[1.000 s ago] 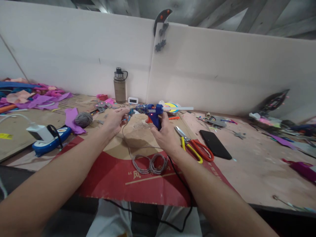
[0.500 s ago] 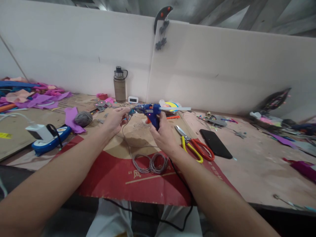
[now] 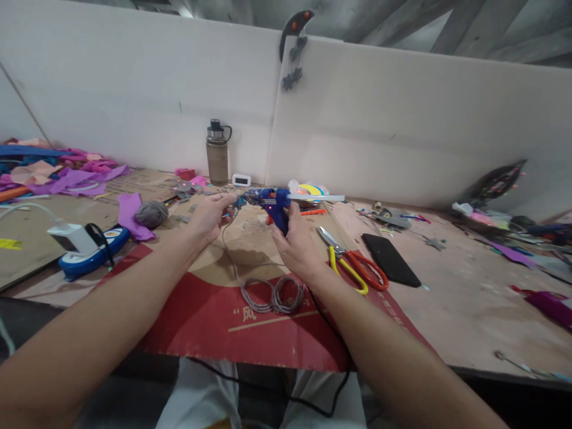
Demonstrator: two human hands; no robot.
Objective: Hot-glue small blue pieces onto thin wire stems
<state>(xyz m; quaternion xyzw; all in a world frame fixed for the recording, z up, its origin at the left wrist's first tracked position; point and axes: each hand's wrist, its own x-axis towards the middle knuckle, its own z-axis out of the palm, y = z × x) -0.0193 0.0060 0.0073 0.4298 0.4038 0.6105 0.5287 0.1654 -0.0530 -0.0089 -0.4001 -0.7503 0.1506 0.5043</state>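
My right hand point(image 3: 297, 241) is wrapped round the handle of a blue hot glue gun point(image 3: 277, 208), with a long whitish glue stick point(image 3: 318, 197) sticking out of its back end. The gun's nozzle points left, toward my left hand point(image 3: 214, 215). The fingers of my left hand are pinched at the nozzle on a small blue piece point(image 3: 240, 202), whose kind I cannot make out. A thin grey cord point(image 3: 232, 256) hangs from there down to a looped coil point(image 3: 272, 296) on the red and brown cardboard point(image 3: 201, 333).
Right of my right hand lie red-handled scissors point(image 3: 366, 270), yellow-handled pliers point(image 3: 351, 274) and a black phone point(image 3: 390, 260). Leftward are grey yarn point(image 3: 152, 213), a blue power strip point(image 3: 96, 256) and felt scraps point(image 3: 71, 179). A bottle point(image 3: 217, 158) stands by the white wall panel.
Both hands stay at almost the same place, with the glue gun's nozzle still at the left fingers. Only a very slight shift of the view shows.
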